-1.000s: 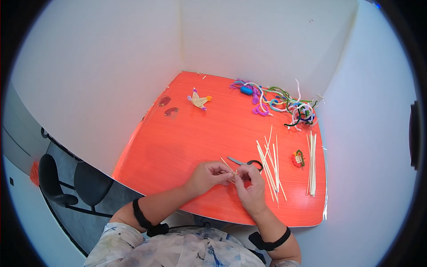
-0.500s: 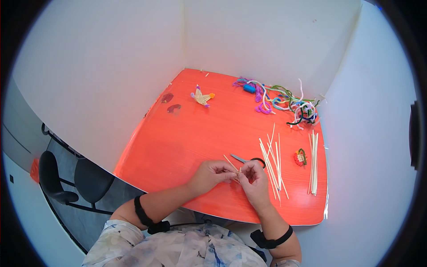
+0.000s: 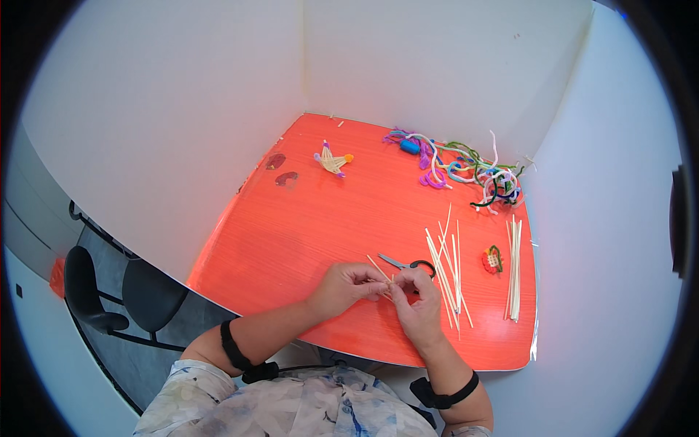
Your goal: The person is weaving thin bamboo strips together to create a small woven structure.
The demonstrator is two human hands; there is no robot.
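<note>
Near the front of the orange-red table (image 3: 291, 233), my left hand (image 3: 348, 288) and my right hand (image 3: 418, 300) meet, fingertips almost touching. Both are closed in a pinch on thin pale wooden sticks (image 3: 376, 264); one stick slants up to the left between them. The fingers hide how the sticks meet. Just behind my right hand lie scissors (image 3: 408, 266) with black handles, blades pointing left. To the right, several loose pale sticks (image 3: 453, 271) are spread out, some crossing one another.
A neat bundle of sticks (image 3: 514, 269) lies at the right edge, beside a small red-orange and green craft piece (image 3: 492, 260). Tangled coloured pipe cleaners (image 3: 466, 167) fill the back right. A stick star (image 3: 333, 159) lies at the back left. White panels (image 3: 437, 58) wall the table.
My right hand has shifted very slightly at the pinch. Both hands keep hold of the sticks, and the things on the table have stayed where they were.
</note>
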